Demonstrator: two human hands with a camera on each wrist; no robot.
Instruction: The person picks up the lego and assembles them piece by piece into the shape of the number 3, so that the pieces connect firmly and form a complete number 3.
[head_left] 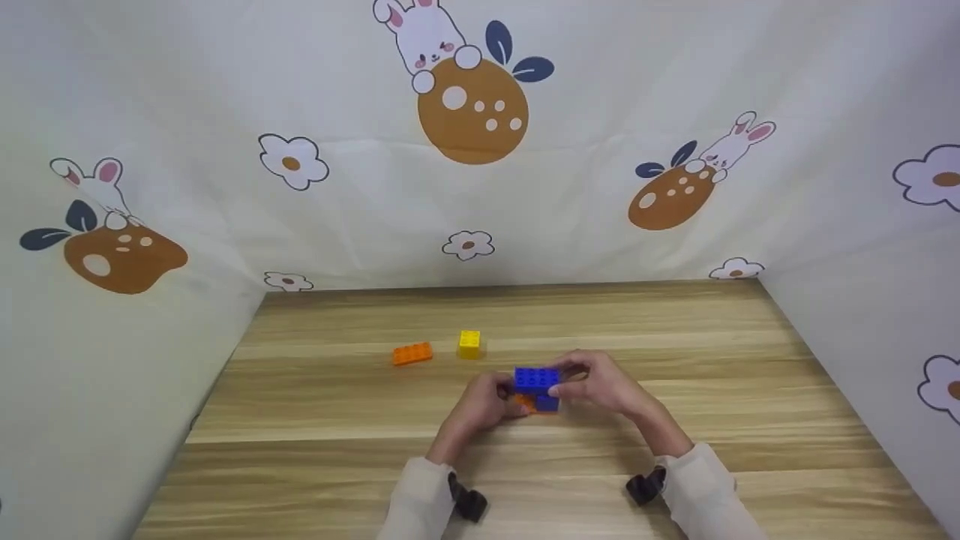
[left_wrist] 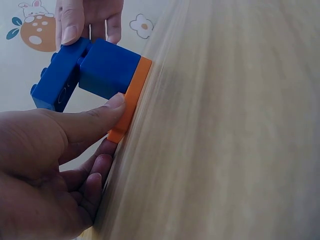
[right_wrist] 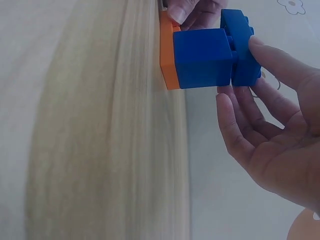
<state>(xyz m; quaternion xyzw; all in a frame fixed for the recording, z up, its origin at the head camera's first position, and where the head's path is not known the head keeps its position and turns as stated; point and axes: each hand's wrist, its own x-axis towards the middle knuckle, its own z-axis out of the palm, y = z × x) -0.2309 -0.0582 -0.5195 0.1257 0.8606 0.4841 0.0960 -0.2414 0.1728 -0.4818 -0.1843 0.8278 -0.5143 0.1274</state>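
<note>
My left hand [head_left: 484, 401] pinches an orange building brick [left_wrist: 134, 100], thin and flat on the table, between thumb and fingers. A blue building block [right_wrist: 202, 57] stands on one end of that orange brick. My right hand [head_left: 600, 384] grips a wider blue building brick [head_left: 536, 380], studs facing up, by its right end. This brick sits over the block's studs at a slight tilt, and a narrow gap shows between the two in the right wrist view. It reaches out to the left over the orange brick. Whether the studs are engaged I cannot tell.
Farther back on the wooden table [head_left: 337, 420] lie a flat orange brick [head_left: 412, 354] and a small yellow block [head_left: 469, 344]. A pale curtain [head_left: 360, 202] with printed rabbits and flowers encloses the back and sides. Black wrist cameras sit at both cuffs.
</note>
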